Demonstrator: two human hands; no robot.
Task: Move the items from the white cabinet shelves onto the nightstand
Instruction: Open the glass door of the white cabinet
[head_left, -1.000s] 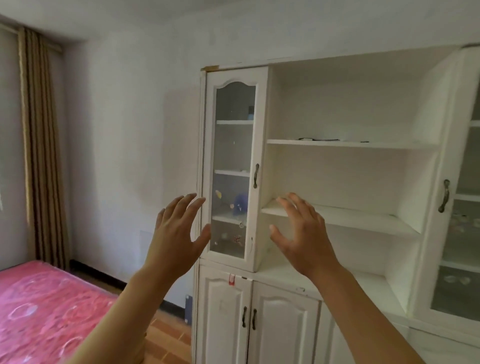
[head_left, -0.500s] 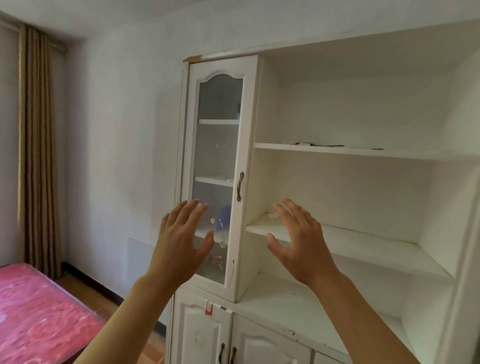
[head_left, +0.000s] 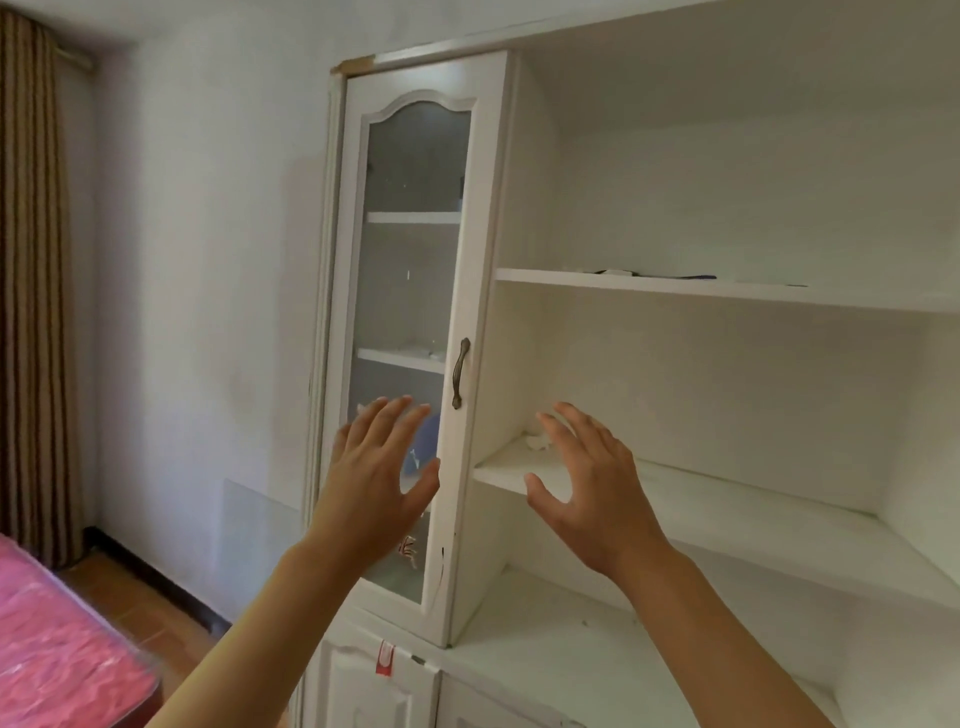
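Observation:
The white cabinet (head_left: 524, 364) fills the right of the view, with open shelves. A thin dark flat item (head_left: 654, 274) lies on the upper shelf (head_left: 727, 293). A small white crumpled scrap (head_left: 537, 441) sits at the back left of the middle shelf (head_left: 727, 499). My left hand (head_left: 376, 483) is raised with spread fingers in front of the glass door (head_left: 410, 332), holding nothing. My right hand (head_left: 587, 483) is raised, fingers spread, in front of the middle shelf's left end, just short of the scrap. The nightstand is not in view.
Behind the glass door are small items, one of them blue (head_left: 426, 441), partly hidden by my left hand. The door's bronze handle (head_left: 460, 371) is between my hands. A pink bed (head_left: 57, 644) lies at lower left, and a brown curtain (head_left: 31, 291) hangs at far left.
The view has closed in on the cabinet, which looms larger. Both hands stay raised and spread, now nearer the glass door and the middle shelf.

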